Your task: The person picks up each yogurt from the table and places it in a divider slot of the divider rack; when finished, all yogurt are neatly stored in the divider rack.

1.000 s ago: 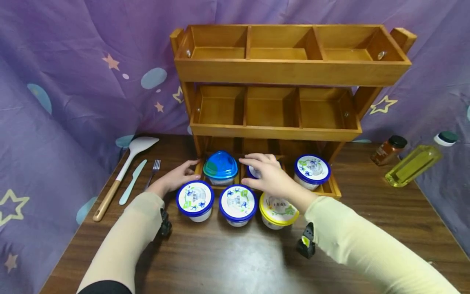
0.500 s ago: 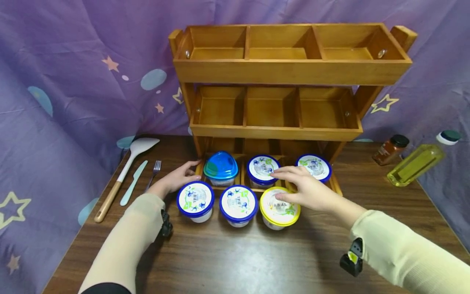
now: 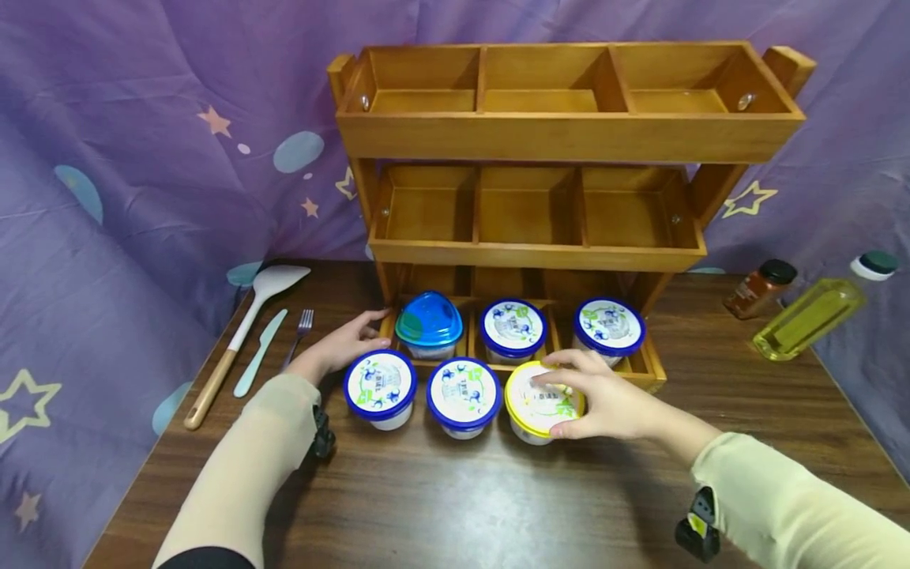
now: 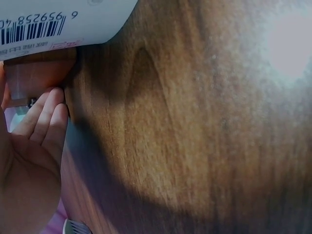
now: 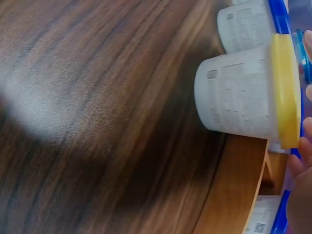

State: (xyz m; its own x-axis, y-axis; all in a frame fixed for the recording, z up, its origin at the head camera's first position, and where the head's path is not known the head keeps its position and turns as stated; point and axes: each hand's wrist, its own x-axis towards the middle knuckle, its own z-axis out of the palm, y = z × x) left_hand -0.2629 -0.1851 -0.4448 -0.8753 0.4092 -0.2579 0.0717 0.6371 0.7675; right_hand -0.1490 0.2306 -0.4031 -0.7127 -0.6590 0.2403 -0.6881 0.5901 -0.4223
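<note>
Lower centre | right hand (image 3: 606, 401): fingers apart, apparently to span yellow-lidded tub (image 3: 538, 407) | left hand (image 3: 347, 344): fingers straight beside rack (image 3: 536, 256), perhaps steadying

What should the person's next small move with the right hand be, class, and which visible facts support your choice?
Probably to close the right hand gently around the rim of the yellow-lidded tub. The hand is poised over that tub, no firm grip shows, and the tub stands on the table in front of the rack.
</note>
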